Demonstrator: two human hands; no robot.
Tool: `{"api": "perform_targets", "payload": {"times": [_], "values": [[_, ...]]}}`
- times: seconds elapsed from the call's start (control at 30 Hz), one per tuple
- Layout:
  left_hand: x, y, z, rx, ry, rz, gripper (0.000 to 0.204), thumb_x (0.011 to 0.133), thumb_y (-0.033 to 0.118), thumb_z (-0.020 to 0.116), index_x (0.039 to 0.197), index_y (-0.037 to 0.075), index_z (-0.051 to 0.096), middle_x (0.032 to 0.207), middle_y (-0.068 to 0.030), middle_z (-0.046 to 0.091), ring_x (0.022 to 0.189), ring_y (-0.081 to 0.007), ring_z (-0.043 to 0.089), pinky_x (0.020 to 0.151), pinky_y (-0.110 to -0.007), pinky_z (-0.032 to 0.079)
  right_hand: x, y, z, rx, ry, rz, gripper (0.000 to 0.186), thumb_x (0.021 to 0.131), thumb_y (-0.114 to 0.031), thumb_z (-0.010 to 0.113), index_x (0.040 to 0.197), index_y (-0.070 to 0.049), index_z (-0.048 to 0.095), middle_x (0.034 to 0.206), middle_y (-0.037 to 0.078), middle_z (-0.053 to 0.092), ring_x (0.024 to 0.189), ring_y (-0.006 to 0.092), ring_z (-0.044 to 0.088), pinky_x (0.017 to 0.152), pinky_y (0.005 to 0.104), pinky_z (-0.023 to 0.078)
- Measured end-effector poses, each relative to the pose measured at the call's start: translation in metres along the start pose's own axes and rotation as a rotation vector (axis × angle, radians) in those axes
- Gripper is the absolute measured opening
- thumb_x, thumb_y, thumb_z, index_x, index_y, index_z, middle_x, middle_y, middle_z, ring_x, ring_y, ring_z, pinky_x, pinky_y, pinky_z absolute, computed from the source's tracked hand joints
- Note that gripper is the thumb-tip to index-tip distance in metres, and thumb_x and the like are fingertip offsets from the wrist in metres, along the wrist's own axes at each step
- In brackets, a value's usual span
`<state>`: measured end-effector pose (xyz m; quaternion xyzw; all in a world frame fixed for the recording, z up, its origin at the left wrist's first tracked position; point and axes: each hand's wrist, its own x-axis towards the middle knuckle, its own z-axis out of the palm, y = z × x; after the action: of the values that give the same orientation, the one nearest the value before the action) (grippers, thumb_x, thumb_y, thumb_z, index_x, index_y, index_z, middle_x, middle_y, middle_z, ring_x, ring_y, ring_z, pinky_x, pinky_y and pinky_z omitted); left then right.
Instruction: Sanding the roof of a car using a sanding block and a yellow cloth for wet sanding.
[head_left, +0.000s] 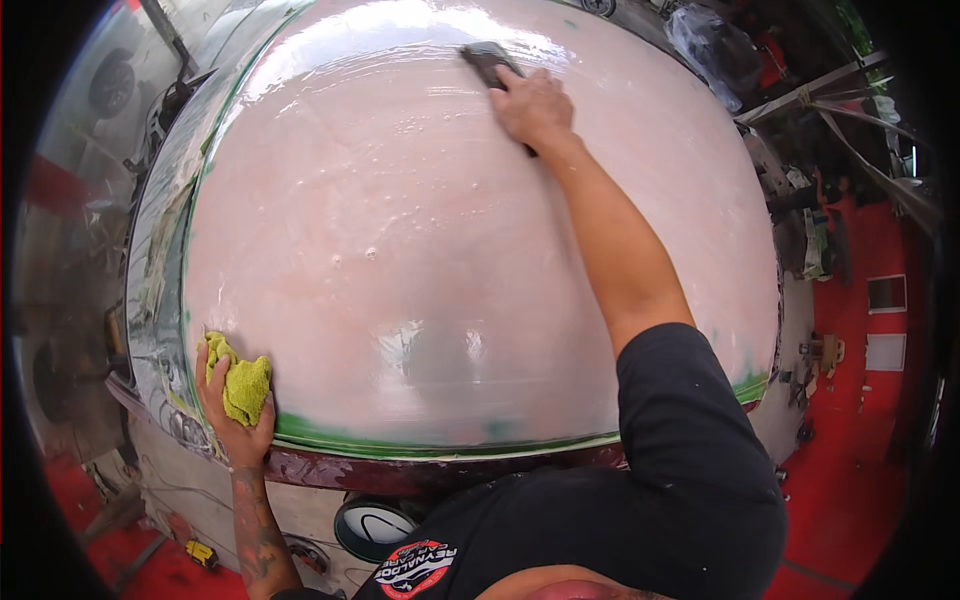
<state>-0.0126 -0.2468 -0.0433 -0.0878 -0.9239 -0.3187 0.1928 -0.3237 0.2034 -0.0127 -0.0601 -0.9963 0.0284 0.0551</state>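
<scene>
My right hand (537, 107) reaches far over a broad, pale pink car panel (400, 230). Its fingers grip a long, dark sanding block (484, 62) that lies flat on the wet surface. Part of the block is hidden under the palm. At the near left corner of the panel, my left hand (240, 425) is closed around a crumpled yellow-green towel (243, 388), which rests on the panel. Water with small bubbles spreads over the panel's middle and far side.
Green strips and a dark red body edge (400, 470) border the panel's near side. Below it stands a round bucket (374, 527) with pale contents. Clear plastic sheeting (710, 50) hangs at the far right. A small yellow item (201, 553) lies on the floor at lower left.
</scene>
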Motion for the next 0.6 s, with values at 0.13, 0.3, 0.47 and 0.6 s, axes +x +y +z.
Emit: {"api": "perform_targets", "payload": {"times": [0.13, 0.3, 0.47, 0.6], "values": [[-0.001, 0.003, -0.004, 0.055, -0.001, 0.011, 0.067, 0.075, 0.010, 0.073, 0.139, 0.006, 0.051, 0.153, -0.0280, 0.041, 0.140, -0.0477, 0.042, 0.115, -0.055, 0.035, -0.063, 0.186, -0.031, -0.131, -0.024, 0.520, 0.055, 0.098, -0.052, 0.049, 0.150, -0.035, 0.050, 0.142, 0.018, 0.053, 0.127, 0.0402, 0.056, 0.104, 0.0504, 0.049], [0.003, 0.003, -0.004, 0.058, -0.001, 0.010, 0.066, 0.075, 0.011, 0.074, 0.137, 0.006, 0.053, 0.152, -0.0279, 0.043, 0.139, -0.0477, 0.043, 0.114, -0.055, 0.036, -0.113, 0.289, -0.034, -0.223, -0.056, 0.833, 0.055, 0.097, -0.046, 0.049, 0.150, -0.034, 0.048, 0.144, 0.026, 0.049, 0.129, 0.0445, 0.054, 0.104, 0.0532, 0.048], [0.004, 0.004, -0.006, 0.104, -0.005, 0.024, 0.065, 0.075, 0.013, 0.074, 0.137, 0.006, 0.054, 0.151, -0.0273, 0.044, 0.139, -0.0474, 0.043, 0.113, -0.055, 0.036, -0.064, 0.064, -0.024, -0.063, 0.003, 0.327, 0.048, 0.098, -0.039, 0.056, 0.144, -0.025, 0.054, 0.140, 0.027, 0.051, 0.127, 0.0436, 0.054, 0.101, 0.0512, 0.051], [0.010, 0.005, 0.004, 0.067, -0.010, 0.052, 0.065, 0.075, 0.013, 0.074, 0.137, 0.006, 0.053, 0.151, -0.0271, 0.044, 0.139, -0.0468, 0.044, 0.113, -0.055, 0.036, -0.071, -0.150, 0.026, 0.097, 0.060, -0.260, 0.049, 0.100, -0.036, 0.050, 0.147, -0.021, 0.053, 0.145, 0.029, 0.050, 0.134, 0.0426, 0.049, 0.111, 0.0489, 0.041]]}}
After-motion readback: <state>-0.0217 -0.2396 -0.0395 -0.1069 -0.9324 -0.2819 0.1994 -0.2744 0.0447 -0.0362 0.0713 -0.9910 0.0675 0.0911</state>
